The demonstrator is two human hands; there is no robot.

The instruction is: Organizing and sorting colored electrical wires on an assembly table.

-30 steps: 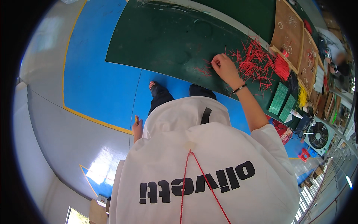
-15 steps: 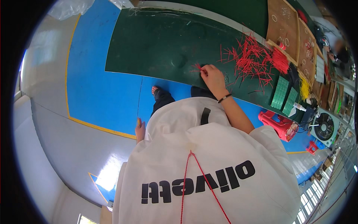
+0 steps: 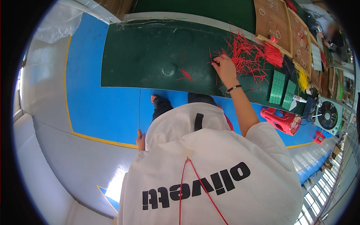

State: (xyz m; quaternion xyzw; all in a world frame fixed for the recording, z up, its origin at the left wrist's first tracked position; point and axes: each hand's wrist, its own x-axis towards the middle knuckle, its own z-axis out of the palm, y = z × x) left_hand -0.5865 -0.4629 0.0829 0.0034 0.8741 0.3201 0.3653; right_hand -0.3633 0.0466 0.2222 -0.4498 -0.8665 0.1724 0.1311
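My right hand [image 3: 225,70] is over the green-topped table, its fingers pinched together at the left edge of a loose heap of red wire pieces [image 3: 247,52]. A small dark bit shows at the fingertips; I cannot make out what it is. To the left of that hand, a small separate bunch of red wires [image 3: 185,74] lies on the table top [image 3: 142,56]. My left hand [image 3: 140,142] hangs low beside my body, away from the table. Its fingers are closed around something small and brownish, too small to name.
Right of the heap are a denser red wire bundle [image 3: 273,54], yellow wires [image 3: 303,79], green circuit boards [image 3: 277,87] and wooden trays [image 3: 273,22]. A red stool [image 3: 285,122] and a fan [image 3: 328,115] stand beyond. Another person [image 3: 333,41] is at the far right.
My right hand has moved right, from the small bunch to the edge of the heap. The small bunch of red wires now lies free on the table. My left hand stays low.
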